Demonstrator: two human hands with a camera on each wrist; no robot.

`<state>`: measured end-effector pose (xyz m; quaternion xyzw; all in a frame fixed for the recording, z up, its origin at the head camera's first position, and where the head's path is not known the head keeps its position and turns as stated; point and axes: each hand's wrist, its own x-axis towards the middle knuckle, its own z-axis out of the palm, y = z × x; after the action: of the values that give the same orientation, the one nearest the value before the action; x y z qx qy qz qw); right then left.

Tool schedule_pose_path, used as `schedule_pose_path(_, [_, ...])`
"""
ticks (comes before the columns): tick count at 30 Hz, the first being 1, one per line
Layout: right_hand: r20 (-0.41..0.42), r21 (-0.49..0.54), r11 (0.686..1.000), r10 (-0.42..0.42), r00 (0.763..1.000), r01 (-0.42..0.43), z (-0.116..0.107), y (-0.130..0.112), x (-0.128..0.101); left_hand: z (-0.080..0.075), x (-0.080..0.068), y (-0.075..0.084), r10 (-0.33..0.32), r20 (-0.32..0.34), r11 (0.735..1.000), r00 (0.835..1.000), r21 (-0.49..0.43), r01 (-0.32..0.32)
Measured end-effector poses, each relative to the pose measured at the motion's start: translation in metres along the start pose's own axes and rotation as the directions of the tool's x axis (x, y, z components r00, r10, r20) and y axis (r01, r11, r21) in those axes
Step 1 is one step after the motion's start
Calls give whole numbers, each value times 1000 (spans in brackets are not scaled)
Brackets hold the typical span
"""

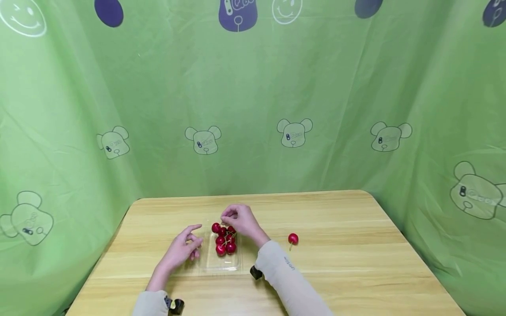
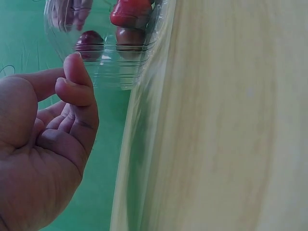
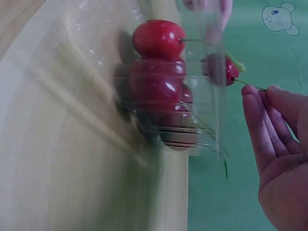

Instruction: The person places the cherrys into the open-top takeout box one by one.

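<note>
Several red cherries [image 1: 225, 241] with green stems lie in a clear plastic box [image 1: 213, 264]. Over the far end of the box, my right hand [image 1: 240, 220] pinches the stem of one cherry [image 3: 227, 71] between thumb and fingertips. In the right wrist view that cherry shows at the box's upper rim, partly behind the clear wall. Beside the box's left wall is my left hand [image 1: 182, 250], its fingers loosely bent and nothing in them. The left wrist view puts its fingertips [image 2: 74, 67] close to the wall; whether they touch it I cannot tell.
A single cherry [image 1: 293, 238] with its stem lies on the wooden table [image 1: 348, 263], right of the box and beyond the right forearm. A green curtain [image 1: 253, 87] with bear-head prints hangs behind the table and along both sides.
</note>
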<state>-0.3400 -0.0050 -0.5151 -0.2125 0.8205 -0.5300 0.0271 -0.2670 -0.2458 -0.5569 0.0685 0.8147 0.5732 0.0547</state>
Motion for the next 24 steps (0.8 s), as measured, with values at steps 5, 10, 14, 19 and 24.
schedule_pose_path(5, [-13, -48, 999, 1, 1000, -2, 4, 0, 0, -1, 0, 0, 11, 10, 1000, 1000, -7, -11])
schedule_pose_path(10, [-34, -71, 997, 15, 999, -18, 10, 2, -1, -1, 1, -1, 25, 17, 1000, 1000, -16, -25])
schedule_pose_path(14, [-46, -87, 996, 16, 999, -20, 13, 4, -2, 1, 0, -3, 16, 14, 1000, 1000, -2, -16])
schedule_pose_path(19, [-52, -102, 995, 7, 999, -12, 16, 6, -2, 0, 1, -3, 20, 13, 1000, 1000, 1, -20])
schedule_pose_path(24, [-34, -143, 990, -6, 999, 1, 18, 8, -1, -1, 1, -3, 26, 7, 1000, 1000, 12, -26])
